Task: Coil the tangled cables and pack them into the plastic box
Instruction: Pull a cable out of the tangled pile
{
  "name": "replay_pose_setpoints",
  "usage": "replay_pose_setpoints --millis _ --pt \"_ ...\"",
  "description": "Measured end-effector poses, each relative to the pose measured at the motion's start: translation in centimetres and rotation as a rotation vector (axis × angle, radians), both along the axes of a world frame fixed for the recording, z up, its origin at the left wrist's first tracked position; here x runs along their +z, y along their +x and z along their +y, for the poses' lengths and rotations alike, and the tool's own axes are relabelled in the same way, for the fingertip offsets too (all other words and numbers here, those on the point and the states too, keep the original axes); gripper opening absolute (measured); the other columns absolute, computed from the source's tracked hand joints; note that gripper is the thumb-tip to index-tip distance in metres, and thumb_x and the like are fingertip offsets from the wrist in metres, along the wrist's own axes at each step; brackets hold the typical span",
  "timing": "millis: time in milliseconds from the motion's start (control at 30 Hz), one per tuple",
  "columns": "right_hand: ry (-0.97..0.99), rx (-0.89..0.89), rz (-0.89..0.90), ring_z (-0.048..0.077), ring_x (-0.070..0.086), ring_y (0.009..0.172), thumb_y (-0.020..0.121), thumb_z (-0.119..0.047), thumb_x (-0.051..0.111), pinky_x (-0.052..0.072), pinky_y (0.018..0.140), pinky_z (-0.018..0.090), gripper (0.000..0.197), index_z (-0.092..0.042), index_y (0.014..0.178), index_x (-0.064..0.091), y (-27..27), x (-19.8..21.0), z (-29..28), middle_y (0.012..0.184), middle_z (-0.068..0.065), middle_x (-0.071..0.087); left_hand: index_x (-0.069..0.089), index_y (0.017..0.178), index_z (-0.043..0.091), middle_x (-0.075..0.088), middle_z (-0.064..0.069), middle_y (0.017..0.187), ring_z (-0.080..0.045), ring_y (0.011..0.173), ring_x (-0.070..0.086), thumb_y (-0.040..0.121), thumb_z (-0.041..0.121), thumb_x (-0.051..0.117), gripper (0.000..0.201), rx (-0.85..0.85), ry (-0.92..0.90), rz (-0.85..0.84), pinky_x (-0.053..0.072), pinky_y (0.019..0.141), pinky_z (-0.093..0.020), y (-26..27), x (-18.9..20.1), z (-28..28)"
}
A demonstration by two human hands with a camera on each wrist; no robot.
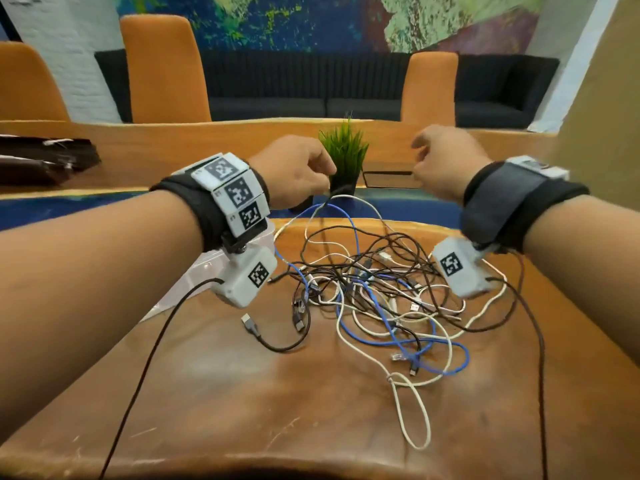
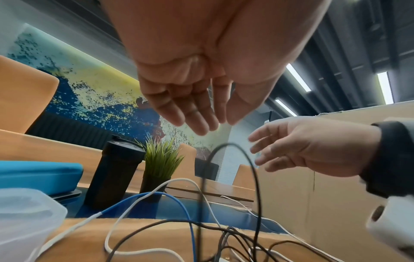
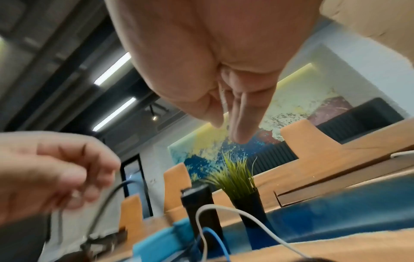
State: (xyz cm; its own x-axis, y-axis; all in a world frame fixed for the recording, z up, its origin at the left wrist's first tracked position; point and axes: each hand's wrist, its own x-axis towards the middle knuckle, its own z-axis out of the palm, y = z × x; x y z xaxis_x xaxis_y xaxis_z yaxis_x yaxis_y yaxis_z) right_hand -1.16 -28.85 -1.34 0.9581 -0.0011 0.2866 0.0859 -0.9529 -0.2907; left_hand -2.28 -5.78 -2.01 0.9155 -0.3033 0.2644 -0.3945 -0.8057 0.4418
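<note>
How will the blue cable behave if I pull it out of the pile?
Probably floppy: the blue cable arches and sags in loose curves. It likely will not come out alone, because it is woven through the tangle, with black and white strands crossing it, so others may drag along. It looks thin, so it is probably light.

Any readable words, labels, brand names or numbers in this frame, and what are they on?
None can be read.
Square black-and-white coded markers on the white wrist-camera blocks: patterns only, no letters or digits.
Tiny marks beside those markers: too small to read.
Tangled cables and translucent plastic box: no visible print.
</note>
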Motion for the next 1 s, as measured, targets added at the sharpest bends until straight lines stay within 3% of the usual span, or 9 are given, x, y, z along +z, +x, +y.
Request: replay_pose_setpoints --millis 133,233,333,467,567,667,733,833,1000 --pt "-0.315 0.279 0.224 0.024 0.063 0.101 0.089 -0.008 0.056 0.051 0.087 0.032 0.026 -0.02 0.103 0.075 0.1 -3.9 2.8 0.107 0.001 0.071 0.068 0.104 0.028 0.063 0.015 0.092 -0.007 0.084 0.061 0.09 0.021 0.063 0.017 -0.021 0.043 0.082 0.049 0.068 -0.023 0.0 -0.6 0.0" --pt "-0.421 0.437 0.332 0.021 0.064 0.1 0.088 -0.018 0.061 0.046 0.079 0.026 0.027 -0.03 0.11 0.073 0.5 -7.4 4.8 0.108 -0.003 0.071 0.067 0.102 0.03 0.065 0.013 0.09 -0.008 0.083 0.063 0.09 0.022 0.062 0.015 -0.031 0.076 0.122 0.054 0.07 -0.027 0.0 -1.1 0.2" --pt "-0.673 0.425 0.37 0.027 0.062 0.107 0.09 -0.02 0.061 0.046 0.08 0.027 0.038 -0.029 0.126 0.062 1.7 -10.1 6.2 0.118 0.003 0.066 0.068 0.103 0.028 0.067 0.013 0.084 -0.009 0.082 0.064 0.089 0.021 0.062 0.017 -0.036 0.1 0.157 0.053 0.07 -0.025 0.3 -2.1 0.8" --pt "-0.846 0.396 0.379 0.027 0.064 0.081 0.087 -0.022 0.064 0.054 0.068 0.03 0.015 -0.021 0.101 0.068 2.8 -11.4 6.6 0.089 0.002 0.067 0.069 0.105 0.025 0.06 0.018 0.077 -0.001 0.073 0.058 0.089 0.018 0.061 0.019 -0.034 0.148 0.159 0.042 0.06 -0.017 0.6 -3.3 1.7" --pt "-0.787 0.369 0.282 0.026 0.063 0.079 0.091 -0.023 0.057 0.038 0.055 0.025 0.016 -0.022 0.098 0.071 2.9 -10.4 6.3 0.081 0.001 0.062 0.07 0.105 0.025 0.062 0.016 0.076 -0.003 0.074 0.06 0.088 0.018 0.061 0.02 -0.024 0.156 0.173 0.044 0.062 -0.019 0.8 -3.9 2.2" --pt "-0.612 0.405 0.167 0.027 0.062 0.094 0.094 -0.031 0.055 0.045 0.07 0.03 0.02 -0.026 0.106 0.071 2.6 -6.9 5.4 0.101 0.003 0.069 0.067 0.111 0.023 0.063 0.016 0.081 -0.008 0.081 0.061 0.09 0.02 0.061 0.023 -0.011 0.156 0.184 0.045 0.067 -0.022 0.8 -4.3 2.4" --pt "-0.417 0.419 0.084 0.025 0.061 0.094 0.095 -0.032 0.057 0.051 0.08 0.034 0.021 -0.025 0.108 0.072 1.8 -4.0 4.8 0.103 0.003 0.07 0.061 0.121 0.024 0.065 0.01 0.102 -0.013 0.096 0.062 0.089 0.027 0.064 0.033 0.013 0.112 0.167 0.047 0.077 -0.024 0.9 -4.5 2.2" --pt "-0.211 0.443 -0.025 0.016 0.057 0.089 0.096 -0.028 0.06 0.045 0.079 0.027 0.02 -0.02 0.107 0.074 0.1 0.3 4.5 0.097 -0.001 0.07 0.051 0.133 0.027 0.057 0.002 0.129 -0.014 0.106 0.057 0.085 0.037 0.071 0.054 0.016 0.022 0.083 0.044 0.081 -0.025 1.0 -4.1 1.4" --pt "0.063 0.43 -0.142 0.001 0.057 0.078 0.094 -0.03 0.063 0.039 0.066 0.013 0.017 -0.021 0.102 0.074 -2.1 5.7 3.9 0.087 -0.008 0.066 0.058 0.121 0.026 0.063 0.009 0.102 -0.013 0.094 0.061 0.091 0.023 0.063 0.031 0.05 -0.155 -0.063 0.054 0.083 -0.033 1.4 -1.9 0.4"
